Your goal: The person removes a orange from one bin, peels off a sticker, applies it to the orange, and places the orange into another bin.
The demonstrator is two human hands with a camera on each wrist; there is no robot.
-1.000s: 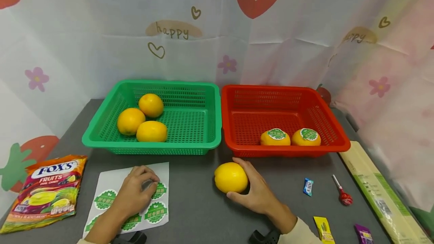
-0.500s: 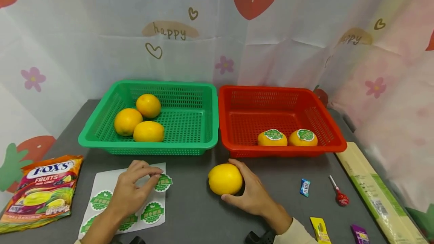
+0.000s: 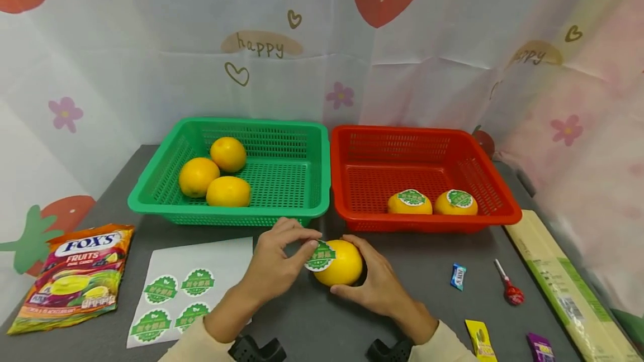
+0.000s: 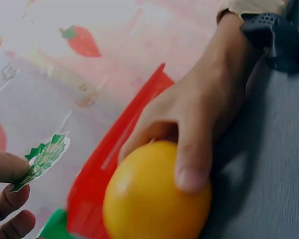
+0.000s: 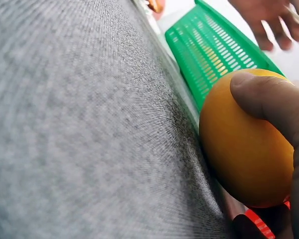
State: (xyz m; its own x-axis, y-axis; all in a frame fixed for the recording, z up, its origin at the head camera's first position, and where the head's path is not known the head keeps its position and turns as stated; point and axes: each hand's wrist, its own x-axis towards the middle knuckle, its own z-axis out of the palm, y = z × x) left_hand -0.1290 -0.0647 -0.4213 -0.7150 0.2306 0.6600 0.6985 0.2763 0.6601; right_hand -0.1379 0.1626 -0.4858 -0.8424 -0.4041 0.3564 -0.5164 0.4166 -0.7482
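Note:
Between thumb and forefinger my left hand (image 3: pixel 279 258) pinches a round green-and-white sticker (image 3: pixel 321 256), which overlaps the left side of a yellow orange (image 3: pixel 348 267) in the head view. The left wrist view has the sticker (image 4: pixel 46 158) with its edge raised, to the left of the orange (image 4: pixel 149 199). My right hand (image 3: pixel 376 279) grips the orange from the right, thumb at the front and fingers behind. Under and left of my left forearm lies the white sticker sheet (image 3: pixel 228 258), several green stickers still on it.
A green basket (image 3: pixel 271 219) at the back holds 3 oranges; the red basket (image 3: pixel 347 218) beside it holds 2 oranges with stickers. A candy bag (image 3: pixel 75 278) lies at far left. Wrapped candies, a lollipop (image 3: pixel 513 294) and a long pale package (image 3: pixel 563 278) lie right.
My left hand has peeled a sticker off the sheet and carried it right, up to the orange. My right hand keeps its grip on the orange in nearly the same place.

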